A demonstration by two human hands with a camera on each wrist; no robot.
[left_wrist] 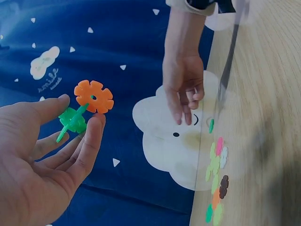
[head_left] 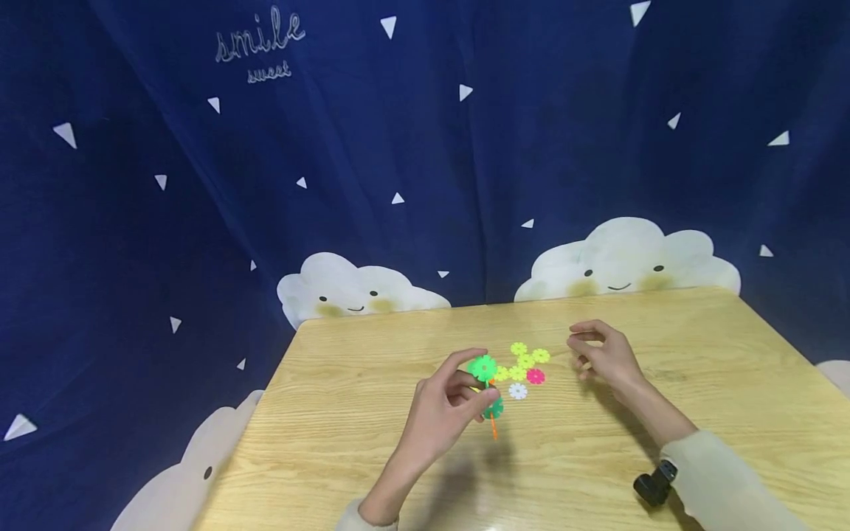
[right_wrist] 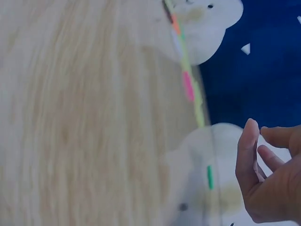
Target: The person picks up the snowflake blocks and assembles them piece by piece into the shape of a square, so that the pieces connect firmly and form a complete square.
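My left hand point(head_left: 438, 413) pinches a small joined piece of notched plastic discs between thumb and fingers, above the table. In the head view a bright green disc point(head_left: 485, 367) tops it, with a darker green disc point(head_left: 495, 408) and an edge-on orange disc point(head_left: 494, 428) lower down. The left wrist view shows the orange disc point(left_wrist: 99, 104) face on, slotted to the green ones. Off to the right, my right hand point(head_left: 609, 359) hovers with loosely bent fingers and nothing between them. A loose green disc point(right_wrist: 210, 177) lies near it on the table.
Yellow discs point(head_left: 525, 361), a pink disc point(head_left: 536, 376) and a white disc point(head_left: 518, 391) lie on the wooden table point(head_left: 319, 428) beyond the left hand. A brown disc point(left_wrist: 224, 187) lies among them. Dark blue cloth point(head_left: 398, 133) hangs behind the table.
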